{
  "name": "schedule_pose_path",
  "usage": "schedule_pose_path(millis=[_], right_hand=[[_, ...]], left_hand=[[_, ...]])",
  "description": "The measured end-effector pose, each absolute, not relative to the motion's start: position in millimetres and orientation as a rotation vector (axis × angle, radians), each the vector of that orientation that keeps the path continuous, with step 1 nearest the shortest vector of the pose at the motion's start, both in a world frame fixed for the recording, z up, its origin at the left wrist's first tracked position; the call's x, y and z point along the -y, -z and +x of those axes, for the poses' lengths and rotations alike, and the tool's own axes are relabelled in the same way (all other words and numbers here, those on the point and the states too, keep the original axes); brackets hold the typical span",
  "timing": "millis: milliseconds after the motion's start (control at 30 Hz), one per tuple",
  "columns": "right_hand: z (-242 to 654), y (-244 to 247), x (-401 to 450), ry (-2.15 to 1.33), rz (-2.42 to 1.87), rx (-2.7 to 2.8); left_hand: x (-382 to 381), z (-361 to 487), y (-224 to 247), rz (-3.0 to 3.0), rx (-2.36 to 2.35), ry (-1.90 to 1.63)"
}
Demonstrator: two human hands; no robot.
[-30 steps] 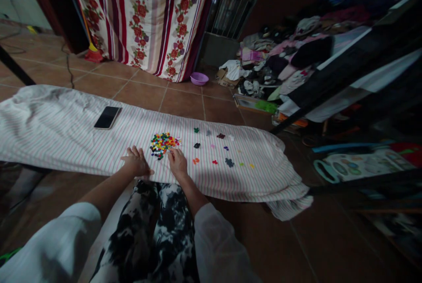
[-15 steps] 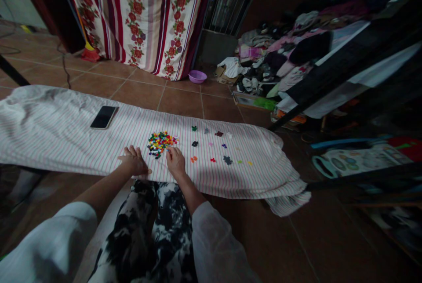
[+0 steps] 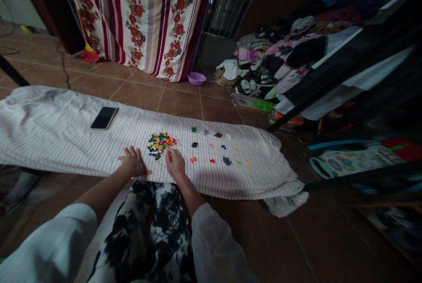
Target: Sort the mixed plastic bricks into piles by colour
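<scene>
A mixed pile of small colourful pieces (image 3: 161, 142) lies on the striped cloth (image 3: 132, 118) in front of me. My left hand (image 3: 132, 162) rests flat on the cloth at the pile's near left, fingers spread and holding nothing. At the pile's near right edge is my right hand (image 3: 175, 163), its fingers pinched together; what they hold, if anything, is too small to make out. To the right lie several small single-colour groups, among them dark grey pieces (image 3: 227, 160), orange pieces (image 3: 193, 160), black pieces (image 3: 194, 144) and dark green pieces (image 3: 194, 129).
A phone (image 3: 104, 118) lies on the cloth to the left. Beyond the cloth, a purple basin (image 3: 197, 79) stands on the tiled floor near a floral curtain (image 3: 135, 19). Heaped clothes (image 3: 280, 54) and a dark metal bar (image 3: 329, 78) are at the right.
My right hand has shifted very slightly towards me, its fingers still pinched. My left hand stays put. The view has turned a little.
</scene>
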State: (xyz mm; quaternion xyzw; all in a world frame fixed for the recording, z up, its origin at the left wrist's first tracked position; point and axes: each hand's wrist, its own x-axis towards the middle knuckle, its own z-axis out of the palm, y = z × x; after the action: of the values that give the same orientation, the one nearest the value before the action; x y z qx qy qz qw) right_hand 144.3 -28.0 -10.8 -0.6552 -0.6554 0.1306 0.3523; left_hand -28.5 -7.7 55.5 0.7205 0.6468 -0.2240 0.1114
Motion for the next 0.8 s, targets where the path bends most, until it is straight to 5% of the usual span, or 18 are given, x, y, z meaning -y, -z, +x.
schedule_pose_path(millis=[800], right_hand=[[149.0, 9.5, 48.2, -0.403, -1.667, 1.698]], left_hand=[[4.8, -30.3, -49.5, 2.124, -1.886, 0.690]])
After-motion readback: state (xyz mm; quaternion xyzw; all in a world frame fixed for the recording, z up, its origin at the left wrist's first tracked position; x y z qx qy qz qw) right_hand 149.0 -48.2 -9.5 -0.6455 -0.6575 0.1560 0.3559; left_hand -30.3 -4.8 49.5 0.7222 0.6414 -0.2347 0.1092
